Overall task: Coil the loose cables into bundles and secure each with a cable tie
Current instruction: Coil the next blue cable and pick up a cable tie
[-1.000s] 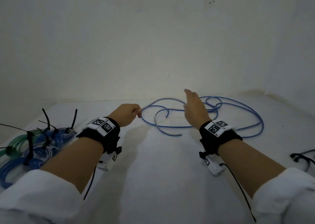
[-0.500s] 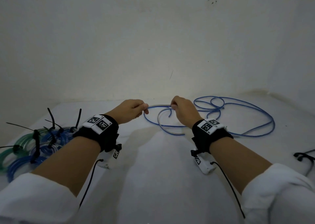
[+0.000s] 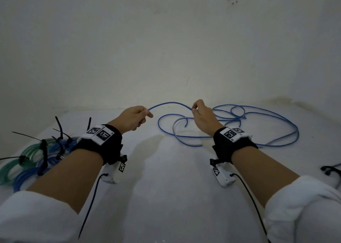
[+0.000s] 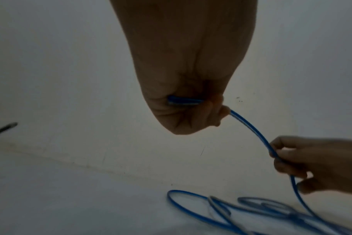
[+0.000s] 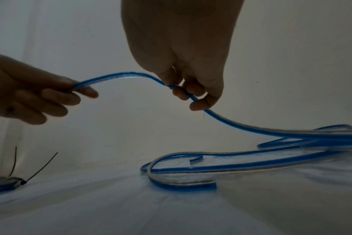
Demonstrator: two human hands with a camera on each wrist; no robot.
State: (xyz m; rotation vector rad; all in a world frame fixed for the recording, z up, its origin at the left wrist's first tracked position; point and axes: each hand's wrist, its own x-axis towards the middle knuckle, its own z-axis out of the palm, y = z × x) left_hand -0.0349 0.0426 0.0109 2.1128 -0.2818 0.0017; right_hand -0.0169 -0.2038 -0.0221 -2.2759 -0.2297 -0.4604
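Seen from the head camera first: both forearms reach over a white table (image 3: 166, 196) toward a plain wall. The left hand (image 3: 132, 119) is clenched on one end of a loose blue cable (image 3: 287, 130). The right hand (image 3: 202, 116) pinches the same cable a little farther along, so a short raised arc spans between them. The rest of the cable sprawls in open loops on the table, beyond and to the right of the right hand. At far left lie finished coils (image 3: 27, 161), green and blue, each cinched with black cable ties (image 3: 43, 148). A few more black ties (image 3: 330, 169) sit at the right edge.

From the left wrist camera, the cable's cut end lies inside the closed left fist, and the strand runs out toward the right fingers.

From the right wrist camera, thumb and fingertips (image 5: 179, 93) grasp the strand, which trails down to the heap.

Judging by this, the first loop of a new coil is about to be formed. Next, the right hand likely needs to bring its grasped section across to the left hand, which must hold the end firmly.
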